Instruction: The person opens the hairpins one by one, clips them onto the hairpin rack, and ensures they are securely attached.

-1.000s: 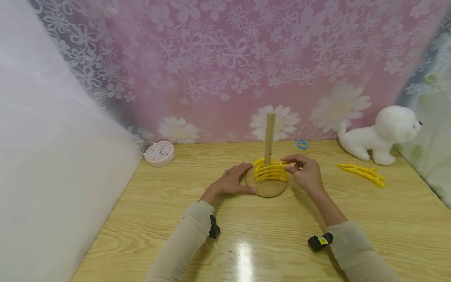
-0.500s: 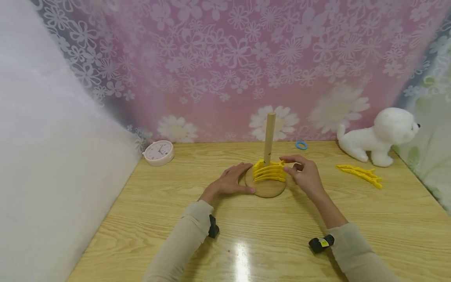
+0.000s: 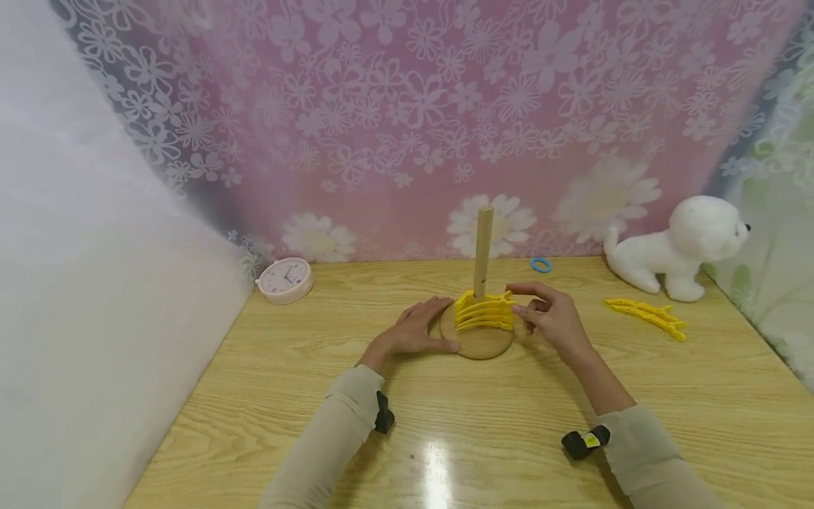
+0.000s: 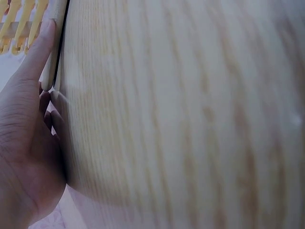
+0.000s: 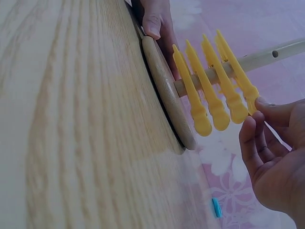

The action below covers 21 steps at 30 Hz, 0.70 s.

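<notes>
A wooden dowel (image 3: 483, 247) stands upright on a round wooden base (image 3: 480, 346). Several long yellow plastic clips (image 3: 483, 313) are stacked around the dowel's lower part, close above the base. My left hand (image 3: 416, 329) holds the base by its left rim, thumb at the front and fingers farther back. My right hand (image 3: 556, 318) pinches the right end of the topmost clip (image 5: 240, 71) between thumb and index finger. In the right wrist view the clips lie side by side along the dowel, rounded ends towards my right hand. The left wrist view shows my thumb (image 4: 43, 40) along the base's edge.
Loose yellow clips (image 3: 645, 316) lie on the table right of my right hand. Behind them sits a white plush dog (image 3: 680, 247). A blue ring (image 3: 540, 265) lies near the back edge, and a pink clock (image 3: 285, 281) stands at the back left.
The head view has shifted slightly. Both hands keep their places at the base and the topmost clip; the right hand's lower fingers have loosened a little. The clip stack looks otherwise the same.
</notes>
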Tool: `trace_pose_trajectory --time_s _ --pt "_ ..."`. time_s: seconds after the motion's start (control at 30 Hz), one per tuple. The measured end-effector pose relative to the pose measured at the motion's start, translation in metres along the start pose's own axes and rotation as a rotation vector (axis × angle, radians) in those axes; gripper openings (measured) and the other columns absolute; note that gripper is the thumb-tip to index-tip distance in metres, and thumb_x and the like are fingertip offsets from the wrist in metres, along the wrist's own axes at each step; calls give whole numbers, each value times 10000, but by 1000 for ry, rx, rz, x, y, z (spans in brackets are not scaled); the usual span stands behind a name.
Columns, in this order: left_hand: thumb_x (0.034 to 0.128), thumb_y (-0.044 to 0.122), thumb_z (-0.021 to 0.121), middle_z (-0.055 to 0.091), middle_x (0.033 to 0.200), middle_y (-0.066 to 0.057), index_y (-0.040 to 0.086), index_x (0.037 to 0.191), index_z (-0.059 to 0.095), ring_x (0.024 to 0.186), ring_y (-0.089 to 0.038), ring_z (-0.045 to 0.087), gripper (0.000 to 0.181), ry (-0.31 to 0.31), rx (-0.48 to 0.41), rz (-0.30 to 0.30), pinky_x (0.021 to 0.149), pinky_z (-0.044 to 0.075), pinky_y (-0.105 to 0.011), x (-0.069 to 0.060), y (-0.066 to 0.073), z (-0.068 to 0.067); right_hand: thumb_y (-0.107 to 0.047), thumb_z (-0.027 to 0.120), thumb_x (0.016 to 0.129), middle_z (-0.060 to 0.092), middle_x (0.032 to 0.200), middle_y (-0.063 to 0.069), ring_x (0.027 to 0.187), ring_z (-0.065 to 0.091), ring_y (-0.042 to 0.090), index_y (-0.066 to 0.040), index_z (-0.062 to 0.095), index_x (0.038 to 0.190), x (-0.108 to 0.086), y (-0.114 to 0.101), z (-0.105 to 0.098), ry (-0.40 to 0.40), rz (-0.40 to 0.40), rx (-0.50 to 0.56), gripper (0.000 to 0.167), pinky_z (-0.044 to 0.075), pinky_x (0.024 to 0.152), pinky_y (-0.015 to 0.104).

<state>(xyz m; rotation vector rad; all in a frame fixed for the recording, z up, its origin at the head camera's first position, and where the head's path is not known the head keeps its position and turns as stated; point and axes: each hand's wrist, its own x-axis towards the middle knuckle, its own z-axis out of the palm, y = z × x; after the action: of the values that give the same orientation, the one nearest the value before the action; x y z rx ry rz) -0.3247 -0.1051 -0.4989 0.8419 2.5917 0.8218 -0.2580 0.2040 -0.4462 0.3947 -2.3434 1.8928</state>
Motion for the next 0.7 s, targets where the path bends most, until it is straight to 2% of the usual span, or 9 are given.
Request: trace_pose_trajectory --time_s 0.2,0.33,0.5,0.7 --pt "818 780 696 96 1751 61 366 1675 182 1608 -131 32 1082 -2 -3 -4 1286 51 -511 -1 0 1 -116 721 998 693 1244 53 620 603 232 14 634 1389 -1 0 -3 -14 8 13 421 599 581 372" --pt "835 772 683 90 1752 52 370 1675 174 1611 -153 33 1061 -6 -1 -4 1286 50 -519 -3 5 -1 -103 693 1016 694 1298 52 637 603 204 14 622 1402 -2 -4 -11 -21 13 25 410 600 602 341" --pt "856 739 690 73 1755 38 375 1675 162 1614 -178 25 1041 -24 -11 -10 1286 44 -530 -5 11 -3 -171 686 1028 694 1313 -6 672 605 185 -62 629 1421 -9 -5 -27 -21 56 23 411 602 628 324" --pt "849 725 711 71 1754 54 399 1671 157 1610 -139 11 1043 -18 -3 -37 1290 28 -508 -3 7 -1 -242 679 1035 703 1286 -65 700 616 208 -115 633 1426 -18 3 -54 -16 97 -16 414 611 651 331"
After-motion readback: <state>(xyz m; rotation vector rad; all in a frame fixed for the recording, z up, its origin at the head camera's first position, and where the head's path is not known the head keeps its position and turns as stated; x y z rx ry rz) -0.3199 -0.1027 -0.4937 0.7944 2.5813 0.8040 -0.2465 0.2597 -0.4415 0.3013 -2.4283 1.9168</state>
